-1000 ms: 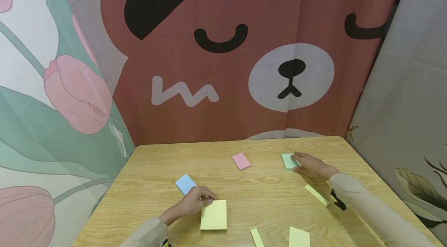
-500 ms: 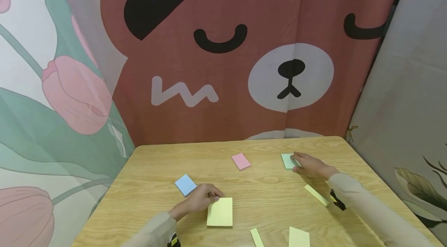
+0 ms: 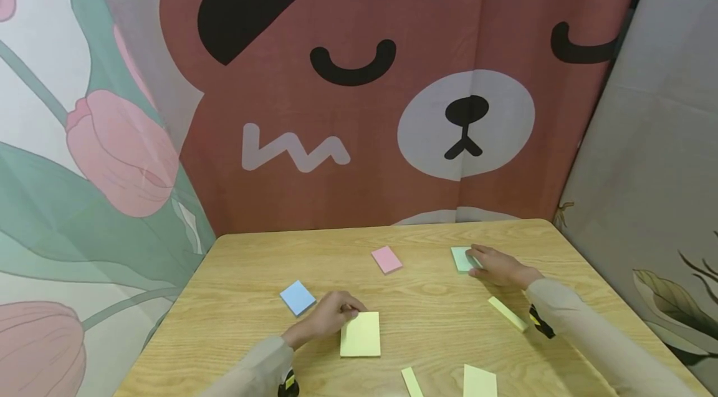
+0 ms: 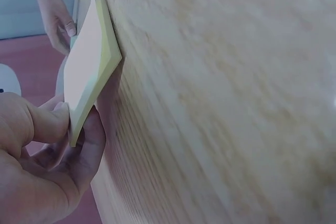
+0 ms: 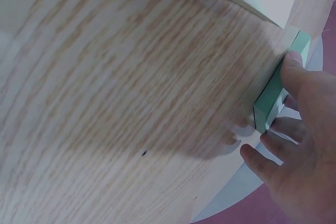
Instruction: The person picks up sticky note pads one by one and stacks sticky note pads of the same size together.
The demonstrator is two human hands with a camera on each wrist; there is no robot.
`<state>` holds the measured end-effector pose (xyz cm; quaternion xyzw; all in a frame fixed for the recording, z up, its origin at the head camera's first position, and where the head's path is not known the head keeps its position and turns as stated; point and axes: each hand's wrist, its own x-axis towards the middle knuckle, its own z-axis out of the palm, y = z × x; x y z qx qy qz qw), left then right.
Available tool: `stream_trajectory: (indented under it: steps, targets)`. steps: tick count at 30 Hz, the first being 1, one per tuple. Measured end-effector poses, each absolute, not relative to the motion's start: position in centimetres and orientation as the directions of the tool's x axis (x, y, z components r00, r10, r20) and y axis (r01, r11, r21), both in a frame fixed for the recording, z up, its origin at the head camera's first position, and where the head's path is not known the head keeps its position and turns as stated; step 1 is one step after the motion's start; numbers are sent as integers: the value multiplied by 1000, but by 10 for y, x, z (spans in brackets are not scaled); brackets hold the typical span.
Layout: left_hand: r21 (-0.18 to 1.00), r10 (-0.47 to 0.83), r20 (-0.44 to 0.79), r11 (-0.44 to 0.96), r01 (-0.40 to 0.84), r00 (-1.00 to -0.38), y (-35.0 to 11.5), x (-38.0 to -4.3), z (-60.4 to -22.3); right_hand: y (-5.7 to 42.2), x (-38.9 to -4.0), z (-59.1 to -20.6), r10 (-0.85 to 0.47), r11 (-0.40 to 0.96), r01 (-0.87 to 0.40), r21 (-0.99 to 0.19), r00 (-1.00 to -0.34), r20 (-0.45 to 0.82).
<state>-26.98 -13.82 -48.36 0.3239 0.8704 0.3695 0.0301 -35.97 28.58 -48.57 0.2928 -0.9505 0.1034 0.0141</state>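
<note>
My left hand point(image 3: 330, 316) pinches the far left corner of a large yellow sticky note pad point(image 3: 360, 336). In the left wrist view the thumb lies on top of the pad point(image 4: 86, 61) and the fingers curl underneath, with a shadow on the wood below its edge. At the back right, my right hand point(image 3: 498, 266) holds a mint green sticky note pad point(image 3: 460, 258) on the table. The right wrist view shows the thumb against one side of the green pad point(image 5: 273, 95), with fingers around the opposite side.
A blue pad point(image 3: 298, 298) lies left of my left hand, a pink pad point(image 3: 387, 259) toward the back. Narrow yellow pads point(image 3: 507, 314) lie by my right forearm and at the front, beside another yellow pad point(image 3: 479, 381). A bear-print cloth point(image 3: 348, 197) hangs behind the table.
My left hand has carried the yellow pad right and slightly away from me, uncovering more of the blue pad. My right hand stays on the green pad.
</note>
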Motion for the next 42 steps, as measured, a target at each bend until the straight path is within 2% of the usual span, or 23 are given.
stream_trajectory:
  steps: [15,33,42]
  targets:
    - [615,574,250,528,586,-780,-135,-277,-487,285,-359,-484,-554,806,-560,-192,-828,90]
    - [602,574,230,550,578,-786,-135,-277,-494,286,-361,-487,-556,806,-562,-188,-826,85]
    - [652,665,213,448,611,-716,-144,-273,-491,286,-359,-484,-555,805,-562,-188,-826,92]
